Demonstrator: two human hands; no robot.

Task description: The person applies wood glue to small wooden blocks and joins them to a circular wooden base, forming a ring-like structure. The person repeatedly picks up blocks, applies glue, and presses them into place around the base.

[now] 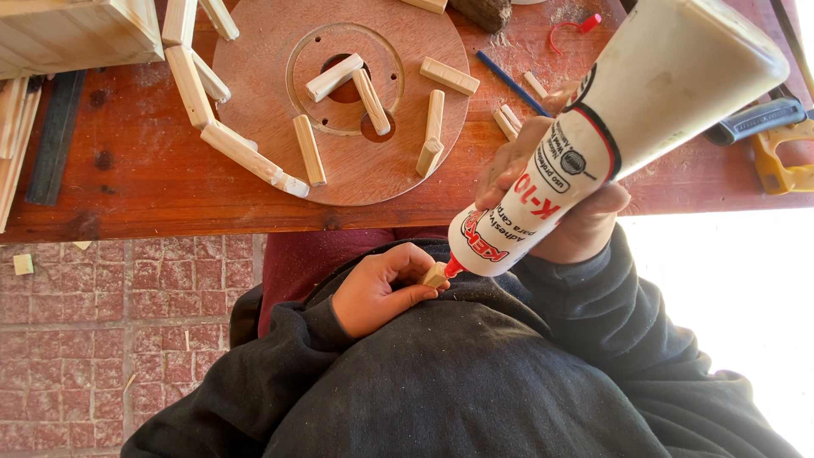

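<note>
Gluing step in hand. Left hand (373, 288) pinches a small wood block (435, 275) over the lap, off the counter's near edge. Right hand (551, 203) grips the inverted white glue bottle (610, 127), red nozzle touching the block end. Likely next: a light squeeze, then seating the block among the wood pieces on the round board (339, 102).

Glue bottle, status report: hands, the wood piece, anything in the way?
Right hand grips glue bottle, nozzle on wood piece. Left hand pinches it. Nothing between.
</note>
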